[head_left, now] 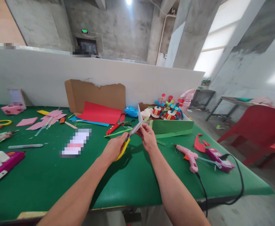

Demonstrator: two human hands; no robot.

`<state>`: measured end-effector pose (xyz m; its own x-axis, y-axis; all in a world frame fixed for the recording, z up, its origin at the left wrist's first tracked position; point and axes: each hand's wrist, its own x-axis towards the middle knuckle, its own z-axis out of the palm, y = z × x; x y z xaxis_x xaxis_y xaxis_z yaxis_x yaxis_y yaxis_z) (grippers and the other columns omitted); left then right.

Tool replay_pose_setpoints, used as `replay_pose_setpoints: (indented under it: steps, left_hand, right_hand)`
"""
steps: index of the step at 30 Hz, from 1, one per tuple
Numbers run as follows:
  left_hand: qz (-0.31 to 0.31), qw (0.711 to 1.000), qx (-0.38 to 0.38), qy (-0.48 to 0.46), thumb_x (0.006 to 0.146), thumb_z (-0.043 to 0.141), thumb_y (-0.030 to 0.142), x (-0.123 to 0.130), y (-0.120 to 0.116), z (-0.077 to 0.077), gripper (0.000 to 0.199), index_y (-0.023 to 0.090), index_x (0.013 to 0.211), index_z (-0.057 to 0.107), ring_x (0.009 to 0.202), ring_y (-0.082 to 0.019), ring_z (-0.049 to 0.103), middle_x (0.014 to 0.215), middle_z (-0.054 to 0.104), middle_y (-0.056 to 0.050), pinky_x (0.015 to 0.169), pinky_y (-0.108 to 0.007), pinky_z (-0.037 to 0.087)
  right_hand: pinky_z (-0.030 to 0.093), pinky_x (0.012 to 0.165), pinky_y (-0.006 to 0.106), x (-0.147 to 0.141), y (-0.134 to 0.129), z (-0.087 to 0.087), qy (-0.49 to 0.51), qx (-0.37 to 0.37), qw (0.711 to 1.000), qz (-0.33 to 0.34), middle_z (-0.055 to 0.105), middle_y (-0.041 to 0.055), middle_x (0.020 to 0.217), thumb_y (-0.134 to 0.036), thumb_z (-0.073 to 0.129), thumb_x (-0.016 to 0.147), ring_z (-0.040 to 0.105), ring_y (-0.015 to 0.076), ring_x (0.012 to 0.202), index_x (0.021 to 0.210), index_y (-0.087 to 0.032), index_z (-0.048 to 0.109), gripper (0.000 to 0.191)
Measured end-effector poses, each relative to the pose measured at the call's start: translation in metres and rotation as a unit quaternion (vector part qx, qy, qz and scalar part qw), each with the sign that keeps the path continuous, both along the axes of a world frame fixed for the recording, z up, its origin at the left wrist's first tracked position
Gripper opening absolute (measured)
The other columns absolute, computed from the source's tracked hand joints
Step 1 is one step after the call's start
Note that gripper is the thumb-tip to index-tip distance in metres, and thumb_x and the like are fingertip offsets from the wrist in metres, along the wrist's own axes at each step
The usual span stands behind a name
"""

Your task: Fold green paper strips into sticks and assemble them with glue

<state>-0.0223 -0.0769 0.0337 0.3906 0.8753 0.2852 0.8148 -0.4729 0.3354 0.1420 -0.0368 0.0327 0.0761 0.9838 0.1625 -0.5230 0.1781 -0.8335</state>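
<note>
My left hand (115, 147) is closed around the yellow handles of a pair of scissors (124, 150), whose metal blades point up and to the right. Just right of the blades, my right hand (147, 137) pinches a small piece of light green paper (145, 120) between thumb and fingers. The blades reach the paper at my right fingertips; where exactly they meet it is too small to tell. Below both hands lies the green tabletop (132, 185). A bright green strip (117, 133) rests on it behind my left hand.
Behind my hands are red paper (101, 113), a red-handled cutter (113, 128) and a box (172, 127) with several spring figures. On the right lie a pink glue gun (189, 157) and a purple power strip (219, 160) with a black cord. Pink paper pieces (49, 120) lie left.
</note>
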Motion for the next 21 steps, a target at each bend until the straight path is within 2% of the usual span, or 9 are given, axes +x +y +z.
replay_pose_setpoints:
  steps: [7, 14, 16, 21]
  left_hand:
    - [-0.001, 1.000, -0.016, -0.009, 0.083, 0.041, 0.019, 0.001, -0.001, 0.002, 0.030, 0.021, 0.112, 0.050, 0.059, -0.017, 0.059, 0.074, 0.064, -0.003, 0.053, -0.024, 0.037]
    - [0.017, 0.999, -0.024, 0.019, 0.083, 0.042, 0.018, 0.001, -0.001, 0.004, 0.035, 0.020, 0.116, 0.049, 0.066, -0.021, 0.062, 0.081, 0.065, -0.006, 0.056, -0.026, 0.039]
    - [0.018, 0.999, -0.017, 0.024, 0.083, 0.043, 0.019, 0.001, -0.001, 0.003, 0.033, 0.021, 0.115, 0.050, 0.067, -0.021, 0.062, 0.084, 0.066, -0.007, 0.056, -0.026, 0.039]
    - [0.015, 0.999, 0.000, 0.033, 0.084, 0.043, 0.019, 0.001, -0.001, 0.000, 0.032, 0.022, 0.115, 0.050, 0.069, -0.020, 0.064, 0.085, 0.066, -0.006, 0.057, -0.025, 0.040]
  right_hand:
    - [0.055, 0.061, 0.023, -0.002, 0.000, -0.001, 0.001, -0.002, 1.000, -0.003, 0.065, -0.0057, 0.065, -0.038, 0.083, 0.056, 0.061, 0.0092, 0.056, 0.071, -0.020, 0.061, 0.032]
    - [0.053, 0.056, 0.023, 0.006, -0.002, 0.005, -0.054, 0.002, 0.999, 0.001, 0.064, -0.0050, 0.064, -0.037, 0.081, 0.058, 0.060, 0.0097, 0.054, 0.073, -0.020, 0.063, 0.030]
    - [0.052, 0.054, 0.021, 0.011, -0.002, 0.009, -0.062, 0.014, 0.998, -0.017, 0.064, -0.0056, 0.063, -0.036, 0.081, 0.059, 0.059, 0.0088, 0.052, 0.077, -0.020, 0.064, 0.029]
    - [0.053, 0.056, 0.022, 0.016, 0.000, 0.012, -0.009, 0.035, 0.997, -0.074, 0.065, -0.0053, 0.063, -0.036, 0.079, 0.062, 0.061, 0.0092, 0.053, 0.075, -0.020, 0.059, 0.028]
